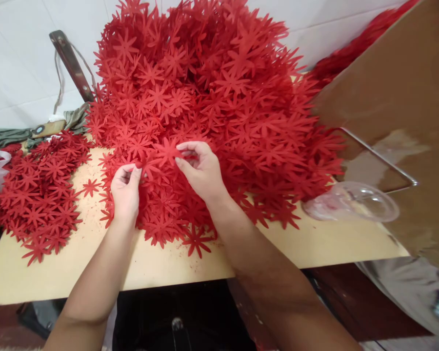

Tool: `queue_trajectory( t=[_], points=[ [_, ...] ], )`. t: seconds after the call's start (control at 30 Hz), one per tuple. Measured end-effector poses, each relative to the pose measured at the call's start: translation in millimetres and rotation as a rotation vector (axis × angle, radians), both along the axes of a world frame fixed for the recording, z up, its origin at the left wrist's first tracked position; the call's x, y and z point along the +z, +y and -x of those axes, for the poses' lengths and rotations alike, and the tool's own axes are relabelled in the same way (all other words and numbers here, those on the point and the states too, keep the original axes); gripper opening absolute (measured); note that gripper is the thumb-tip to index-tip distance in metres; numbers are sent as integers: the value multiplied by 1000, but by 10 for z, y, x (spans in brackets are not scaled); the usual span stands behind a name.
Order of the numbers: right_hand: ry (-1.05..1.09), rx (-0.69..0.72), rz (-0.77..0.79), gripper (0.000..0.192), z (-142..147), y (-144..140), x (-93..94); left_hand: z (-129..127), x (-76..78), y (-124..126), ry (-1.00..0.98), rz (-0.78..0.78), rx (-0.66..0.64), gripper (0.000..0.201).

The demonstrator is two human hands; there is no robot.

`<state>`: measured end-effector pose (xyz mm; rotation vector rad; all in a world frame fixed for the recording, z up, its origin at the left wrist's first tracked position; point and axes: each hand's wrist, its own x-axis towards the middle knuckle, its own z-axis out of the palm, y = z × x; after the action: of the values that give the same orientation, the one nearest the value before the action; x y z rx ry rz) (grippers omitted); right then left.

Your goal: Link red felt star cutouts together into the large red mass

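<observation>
pale tan board surface (175, 265) nearest | left hand (125, 192) pinches petals at the near edge of the big heap of red star-shaped cut-out flowers (219, 97) | right hand (201, 168) grips one red flower cut-out (167, 152) just above it | smaller flat red flower pile (40, 190) left | clear plastic cup (351, 202) lies right

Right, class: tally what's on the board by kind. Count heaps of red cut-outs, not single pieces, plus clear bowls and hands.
Red heaps: 2, big and small
Clear bowl: 1
Hands: 2, left and right
Total: 5
</observation>
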<state>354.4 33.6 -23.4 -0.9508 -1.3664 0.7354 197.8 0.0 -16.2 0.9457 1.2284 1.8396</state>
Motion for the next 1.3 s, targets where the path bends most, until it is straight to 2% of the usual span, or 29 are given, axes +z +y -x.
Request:
queue_trajectory(
  t=[0.1, 0.17, 0.23, 0.3, 0.43, 0.53, 0.63, 0.73, 0.9, 1.1, 1.3],
  points=[
    [-198, -253, -172, 25, 27, -62, 29, -93, -50, -45, 145, -30, -6, 22],
    [-255, -259, -219, 14, 75, -153, 93, -83, -64, -68, 250, -60, 3, 16],
    [-265, -98, -145, 22, 146, -244, 146, -55, -62, -94, 360, -90, 5, 13],
    [-243, 82, 12, 33, 221, -303, 163, -34, -55, -120, 485, -136, 3, 11],
    [-5, 278, 243, 37, 304, -304, 128, -29, -55, -140, 665, -199, 10, 10],
    [156, 408, 297, 37, 303, -262, 107, -35, -70, -120, 596, -161, 20, 10],
    [184, 457, 286, 31, 288, -232, 96, -40, -73, -106, 491, -128, 26, 10],
    [184, 445, 275, 27, 274, -219, 90, -51, -60, -113, 468, -123, 7, 10],
    [134, 380, 277, 33, 242, -229, 109, -77, -37, -125, 424, -109, -50, 10],
    [110, 347, 243, 39, 228, -268, 162, -116, 24, -122, 199, -20, -91, 15],
    [146, 399, 208, 38, 247, -273, 169, -150, 64, -124, -80, 33, -144, 25]
  ],
)
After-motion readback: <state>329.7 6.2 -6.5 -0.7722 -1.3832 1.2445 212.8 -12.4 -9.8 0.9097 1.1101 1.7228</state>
